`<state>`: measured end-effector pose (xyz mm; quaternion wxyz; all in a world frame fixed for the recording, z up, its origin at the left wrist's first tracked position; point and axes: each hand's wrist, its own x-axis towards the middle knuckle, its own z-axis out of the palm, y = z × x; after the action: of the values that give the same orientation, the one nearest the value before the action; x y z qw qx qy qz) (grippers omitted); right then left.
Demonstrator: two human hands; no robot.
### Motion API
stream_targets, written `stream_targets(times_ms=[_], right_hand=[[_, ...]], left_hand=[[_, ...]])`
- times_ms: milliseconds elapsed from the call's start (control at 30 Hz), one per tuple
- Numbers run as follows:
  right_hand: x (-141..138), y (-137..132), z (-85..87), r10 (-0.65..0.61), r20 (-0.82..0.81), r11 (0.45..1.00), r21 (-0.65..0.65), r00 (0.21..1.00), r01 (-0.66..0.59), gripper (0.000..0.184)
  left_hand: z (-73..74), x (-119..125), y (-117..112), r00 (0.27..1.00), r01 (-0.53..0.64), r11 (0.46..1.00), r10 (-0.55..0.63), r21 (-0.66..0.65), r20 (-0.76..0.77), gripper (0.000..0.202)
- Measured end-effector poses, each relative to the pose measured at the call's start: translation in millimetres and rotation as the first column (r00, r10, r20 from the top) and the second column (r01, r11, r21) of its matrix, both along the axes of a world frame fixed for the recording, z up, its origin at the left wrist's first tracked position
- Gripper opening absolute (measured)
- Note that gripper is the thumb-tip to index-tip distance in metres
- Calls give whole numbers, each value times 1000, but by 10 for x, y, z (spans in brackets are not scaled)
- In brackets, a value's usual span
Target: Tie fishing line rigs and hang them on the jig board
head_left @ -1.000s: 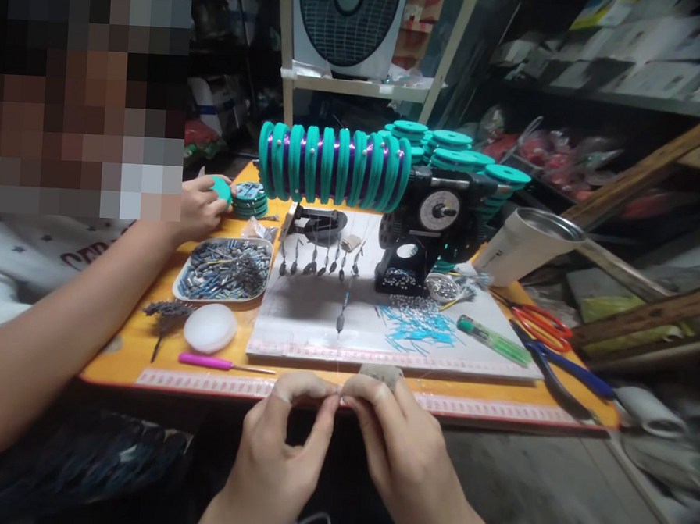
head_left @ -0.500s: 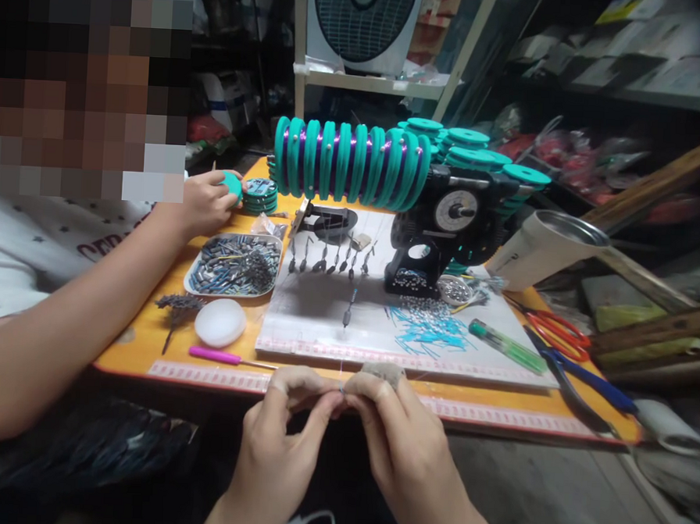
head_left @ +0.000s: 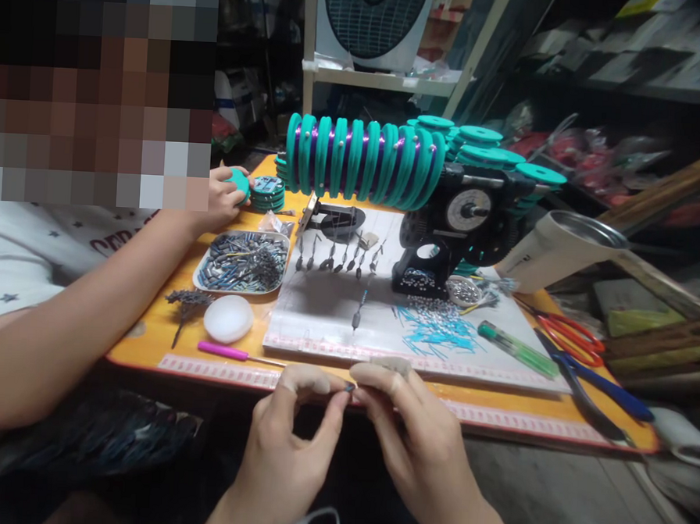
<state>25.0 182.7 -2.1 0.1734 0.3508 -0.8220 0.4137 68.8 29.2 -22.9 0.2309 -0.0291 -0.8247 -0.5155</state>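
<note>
At the table's front edge, my left hand (head_left: 294, 439) pinches a small dark-blue piece (head_left: 349, 388) between thumb and forefinger. My right hand (head_left: 420, 426) is beside it, thumb and fingers pressed together close to the piece; what they hold is too small to make out. Pale coverings wrap fingers on both hands. Just beyond, a dark weight (head_left: 356, 321) hangs on a thin line below a row of turquoise spools (head_left: 364, 161) wound with purple line. Several similar weights (head_left: 330, 262) hang farther back. The spools are mounted on a black machine with a dial (head_left: 468, 211).
On the left, a co-worker's hand (head_left: 227, 197) holds a turquoise disc. Around me are a tray (head_left: 195, 276) of small parts, a white lid (head_left: 228, 318), a pink-handled tool (head_left: 222, 351), blue bits (head_left: 440, 335), a green tube (head_left: 515, 349), red-handled scissors (head_left: 574, 340) and blue-handled pliers (head_left: 607, 385).
The view has shifted, so the table sits slightly farther right. My fingertips have drawn slightly apart, and the dark-blue piece shows more at my left fingertips.
</note>
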Motion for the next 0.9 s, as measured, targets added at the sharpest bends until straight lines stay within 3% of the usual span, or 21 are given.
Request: stream_targets(times_ms=[133, 267, 400, 467, 533, 567, 633, 700, 767, 900], right_hand=[[-40, 55, 81, 76, 147, 996, 40, 986, -83, 36], [-92, 54, 140, 150, 233, 984, 57, 961, -168, 25], [-108, 28, 153, 171, 219, 983, 23, 961, -181, 17], [-96, 25, 143, 150, 178, 987, 38, 973, -159, 15], [-79, 31, 125, 119, 116, 990, 64, 986, -127, 15], [-72, 38, 114, 109, 81, 990, 75, 991, -115, 15], [-65, 58, 89, 105, 2, 990, 93, 994, -105, 21], [-66, 80, 67, 111, -104, 989, 112, 988, -99, 29], [-72, 95, 52, 99, -231, 990, 121, 968, -72, 32], [-82, 99, 36, 58, -339, 994, 110, 939, -22, 31]], left_hand=[[35, 5, -25, 999, 6, 998, -8, -57, -37, 25], [60, 6, -54, 994, -22, 986, 3, -167, -113, 27], [62, 15, -68, 987, -37, 974, 1, -223, -161, 30], [76, 12, -66, 996, -15, 991, 3, -130, -89, 27], [111, -7, -60, 995, 28, 995, -37, 100, 89, 19], [137, -23, -57, 976, 42, 967, -93, 250, 196, 18], [193, -64, -53, 899, 38, 847, -261, 530, 351, 30], [237, -107, -54, 829, 13, 714, -398, 700, 392, 43], [256, -140, -57, 796, 1, 646, -463, 763, 390, 42], [234, -160, -63, 764, -14, 614, -502, 789, 405, 33]])
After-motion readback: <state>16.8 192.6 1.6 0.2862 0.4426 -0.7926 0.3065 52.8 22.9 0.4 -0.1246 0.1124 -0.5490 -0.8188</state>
